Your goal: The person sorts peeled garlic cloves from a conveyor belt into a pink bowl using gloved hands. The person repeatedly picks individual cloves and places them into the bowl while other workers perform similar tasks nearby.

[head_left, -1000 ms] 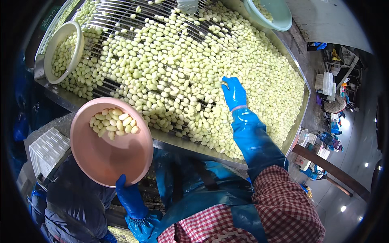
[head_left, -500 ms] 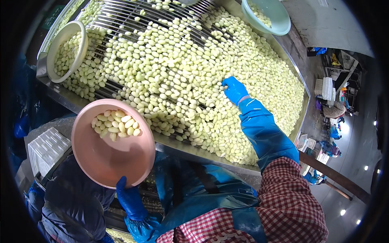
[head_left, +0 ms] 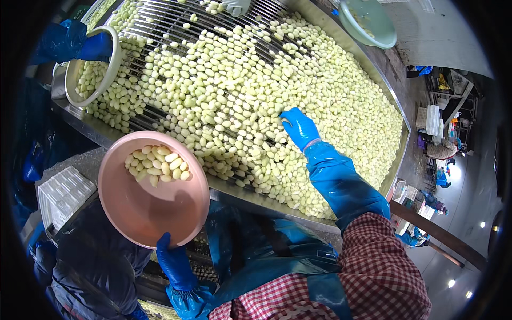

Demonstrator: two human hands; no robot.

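Observation:
My left hand (head_left: 173, 261), in a blue glove, grips the near rim of a pink bowl (head_left: 144, 210). The bowl tilts toward me beside the metal trough's near edge. Pale, oval, yellowish-green fruits (head_left: 159, 164) lie together in its far part; their exact kind I cannot tell. Over the middle of the trough, my gloved right hand (head_left: 300, 128) reaches low onto a broad heap of similar fruits (head_left: 341, 117). Its fingers are bent and look apart, with no fruit visible in them. What lies under the palm is hidden.
Bars (head_left: 165, 24) show between the fruits in the metal trough (head_left: 256, 205). Another person's gloved arm (head_left: 64, 42) reaches into a cream bowl (head_left: 113, 69) at left. A grey-gloved hand (head_left: 236, 6) is at the far edge. A green basin (head_left: 373, 26) stands far right; white crates (head_left: 66, 194) are left.
My right hand has moved slightly left and nearer, and its fingers have spread. A co-worker's arm has come over the cream bowl. The pink bowl stays in my left hand.

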